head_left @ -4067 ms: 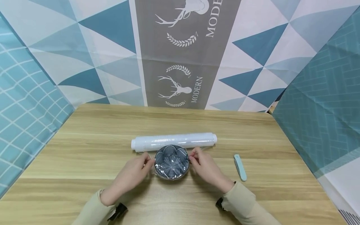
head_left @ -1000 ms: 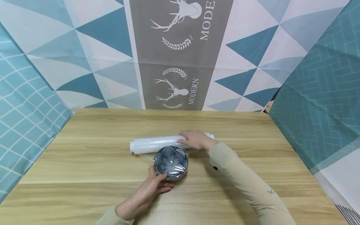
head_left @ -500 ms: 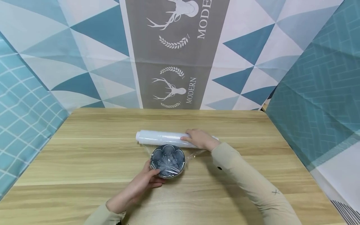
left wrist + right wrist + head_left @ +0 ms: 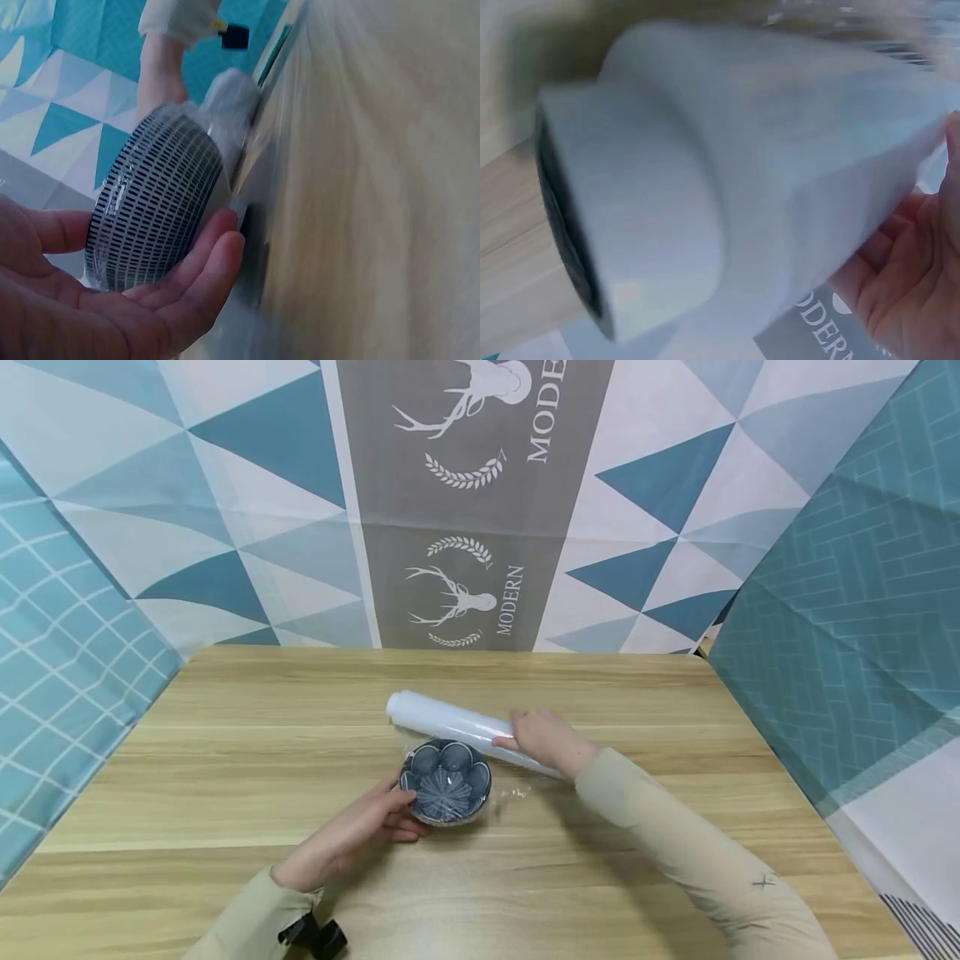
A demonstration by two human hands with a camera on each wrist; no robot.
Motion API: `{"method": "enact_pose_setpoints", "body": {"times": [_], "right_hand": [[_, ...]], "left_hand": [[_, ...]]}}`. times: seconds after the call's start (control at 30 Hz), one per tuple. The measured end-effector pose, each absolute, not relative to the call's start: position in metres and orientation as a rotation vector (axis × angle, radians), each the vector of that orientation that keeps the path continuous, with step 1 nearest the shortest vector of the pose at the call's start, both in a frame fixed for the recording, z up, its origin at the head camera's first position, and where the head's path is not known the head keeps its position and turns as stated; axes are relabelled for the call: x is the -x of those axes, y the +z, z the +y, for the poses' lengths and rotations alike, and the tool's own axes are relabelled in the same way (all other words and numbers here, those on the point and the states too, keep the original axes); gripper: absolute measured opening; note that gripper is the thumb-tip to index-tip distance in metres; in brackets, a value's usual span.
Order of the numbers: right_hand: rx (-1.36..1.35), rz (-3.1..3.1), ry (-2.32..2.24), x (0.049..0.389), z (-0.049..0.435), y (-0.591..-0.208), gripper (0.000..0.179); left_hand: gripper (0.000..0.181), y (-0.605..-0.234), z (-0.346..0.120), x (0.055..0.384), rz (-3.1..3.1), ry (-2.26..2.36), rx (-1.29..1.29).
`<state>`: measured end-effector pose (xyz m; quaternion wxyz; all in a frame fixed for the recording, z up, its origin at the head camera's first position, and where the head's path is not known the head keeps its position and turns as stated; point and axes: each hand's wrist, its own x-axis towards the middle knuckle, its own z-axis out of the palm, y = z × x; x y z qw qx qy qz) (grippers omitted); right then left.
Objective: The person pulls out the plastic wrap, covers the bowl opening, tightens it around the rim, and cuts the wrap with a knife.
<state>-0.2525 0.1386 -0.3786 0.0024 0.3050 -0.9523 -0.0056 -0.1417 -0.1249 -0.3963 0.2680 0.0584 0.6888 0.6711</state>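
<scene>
My left hand (image 4: 367, 822) holds a dark bowl (image 4: 445, 783) with a petal pattern inside, thumb at its rim and fingers along its underside. Clear cling film covers the bowl; in the left wrist view the film wrinkles over its checked outer wall (image 4: 154, 202). Just behind the bowl, my right hand (image 4: 551, 741) grips a white roll of cling film (image 4: 450, 718) near its right part. The roll slants, left end farther away, and a stretch of film (image 4: 513, 792) runs between it and the bowl. In the right wrist view the roll's core end (image 4: 630, 210) looms close.
Everything is on a light wooden table (image 4: 247, 760) backed by patterned cloth (image 4: 465, 527), with teal cloth (image 4: 840, 610) at the right side. My right sleeve (image 4: 675, 852) crosses the table's right half.
Earlier both hands pinched the film at the bowl's sides; now the left holds the bowl and the right grips the roll. The roll has swung from level to slanted, its right end nearer.
</scene>
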Motion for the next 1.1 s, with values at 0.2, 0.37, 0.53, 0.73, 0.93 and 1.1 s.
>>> {"method": "enact_pose_setpoints", "body": {"times": [0.2, 0.37, 0.53, 0.73, 0.93, 1.1], "right_hand": [[-0.922, -2.968, -0.126, 0.245, 0.144, -0.377, 0.049], [-0.896, -3.103, -0.117, 0.239, 0.146, -0.371, 0.052], [-0.919, -3.216, -0.1, 0.234, 0.147, -0.364, 0.053], [-0.881, -3.302, -0.014, 0.231, 0.15, -0.362, 0.053], [-0.794, -3.37, 0.17, 0.226, 0.153, -0.367, 0.053], [-0.617, -3.451, 0.459, 0.219, 0.156, -0.372, 0.057]], "left_hand": [[0.065, -0.396, -0.129, 0.15, 1.915, 1.781, -0.159], [0.06, -0.397, -0.128, 0.157, 1.997, 1.756, -0.093], [0.054, -0.398, -0.127, 0.16, 2.094, 1.723, -0.053], [0.049, -0.401, -0.126, 0.165, 2.156, 1.718, -0.021], [0.048, -0.404, -0.125, 0.172, 2.219, 1.699, -0.031], [0.047, -0.405, -0.126, 0.178, 2.27, 1.663, -0.046]]}}
